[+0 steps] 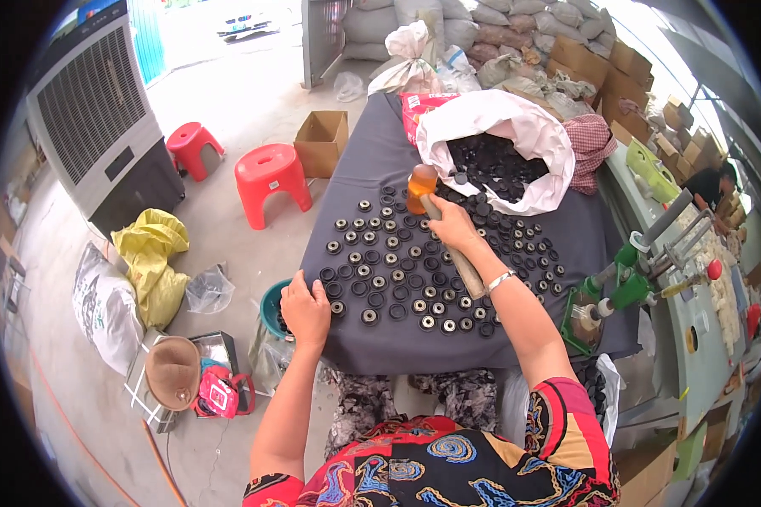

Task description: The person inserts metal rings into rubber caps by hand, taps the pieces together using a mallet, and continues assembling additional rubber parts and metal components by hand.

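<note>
My right hand is closed around the wooden handle of a mallet with an orange head, held over the far part of the table. Below it, many black rubber rings and black round pieces with metal centres lie spread on the dark tablecloth. At the table's left edge my left hand rests with its fingers apart, beside the rim of a teal bowl that holds small dark pieces. It partly hides the bowl. Nothing shows in its fingers.
An open white sack of black pieces stands at the table's far end. A green hand press is at the right. Red stools, a cardboard box and yellow bags are on the floor at left. A person sits far right.
</note>
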`<state>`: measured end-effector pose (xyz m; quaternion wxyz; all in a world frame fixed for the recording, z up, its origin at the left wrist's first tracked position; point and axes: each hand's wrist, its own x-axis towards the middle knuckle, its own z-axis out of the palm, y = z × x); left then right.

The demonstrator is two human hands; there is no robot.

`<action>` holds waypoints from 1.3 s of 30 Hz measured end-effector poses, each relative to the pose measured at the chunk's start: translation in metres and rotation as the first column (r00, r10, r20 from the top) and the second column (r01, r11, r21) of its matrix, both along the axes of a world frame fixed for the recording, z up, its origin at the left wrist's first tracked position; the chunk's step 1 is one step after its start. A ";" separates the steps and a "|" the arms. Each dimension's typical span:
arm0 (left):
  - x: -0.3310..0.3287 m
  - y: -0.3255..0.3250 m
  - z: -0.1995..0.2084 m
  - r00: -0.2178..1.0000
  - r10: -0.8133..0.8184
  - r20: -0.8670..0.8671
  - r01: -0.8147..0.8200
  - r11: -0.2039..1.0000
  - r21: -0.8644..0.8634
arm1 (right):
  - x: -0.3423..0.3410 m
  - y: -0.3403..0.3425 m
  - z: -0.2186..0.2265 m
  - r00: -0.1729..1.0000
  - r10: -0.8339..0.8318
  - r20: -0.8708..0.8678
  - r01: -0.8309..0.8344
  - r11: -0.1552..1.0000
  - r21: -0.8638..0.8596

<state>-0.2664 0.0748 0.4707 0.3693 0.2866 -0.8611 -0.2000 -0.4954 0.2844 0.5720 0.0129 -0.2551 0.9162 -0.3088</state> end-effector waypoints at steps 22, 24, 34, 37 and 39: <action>-0.002 -0.003 -0.001 1.000 0.010 0.021 -0.010 1.000 0.009 | 0.033 0.040 0.013 0.987 0.007 0.158 0.018 0.988 -0.155; -0.001 -0.003 -0.001 1.000 0.007 0.023 -0.007 1.000 -0.014 | 0.035 0.051 0.013 0.992 0.051 0.119 -0.026 0.978 -0.206; -0.005 -0.003 -0.002 1.000 0.000 0.004 0.000 1.000 -0.012 | 0.043 0.064 -0.005 0.996 0.024 0.085 -0.015 0.994 -0.106; -0.004 -0.004 -0.003 1.000 0.010 -0.002 -0.010 1.000 -0.015 | 0.055 0.062 0.017 0.981 -0.001 0.196 0.035 0.984 -0.172; -0.005 -0.005 -0.002 1.000 0.011 -0.017 -0.012 0.999 -0.032 | 0.058 0.066 0.024 0.976 -0.036 0.215 0.076 0.980 -0.185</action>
